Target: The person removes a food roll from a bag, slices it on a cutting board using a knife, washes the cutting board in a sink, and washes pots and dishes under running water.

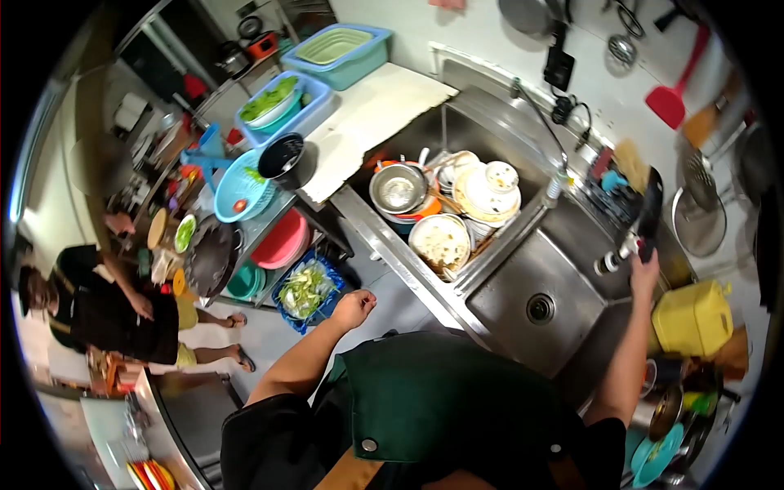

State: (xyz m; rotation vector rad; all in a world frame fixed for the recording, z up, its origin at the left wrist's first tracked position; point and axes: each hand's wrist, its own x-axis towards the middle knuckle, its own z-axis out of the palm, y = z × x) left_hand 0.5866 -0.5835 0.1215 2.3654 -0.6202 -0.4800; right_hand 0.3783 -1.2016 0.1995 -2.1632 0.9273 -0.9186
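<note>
My right hand [644, 271] is closed at the right edge of the sink, around the lower end of a long black piece [651, 204]. Beside those fingers a silver-and-white nozzle [611, 260], which looks like a tap's, points over the right basin [523, 286]. My left hand [356, 309] hangs over the floor in front of the sink, fingers curled, with nothing visible in them. Dirty plates [442, 243], bowls [501, 176] and a metal pot [398, 189] are piled in the left basin.
A hose tap [559, 175] rises between the basins. A yellow jug [692, 318] stands at the right. A blue-lined bin [306, 292] holds vegetable scraps. Tubs [336, 61] and a black bucket [282, 155] are at the left counter. Another person [110, 302] stands far left.
</note>
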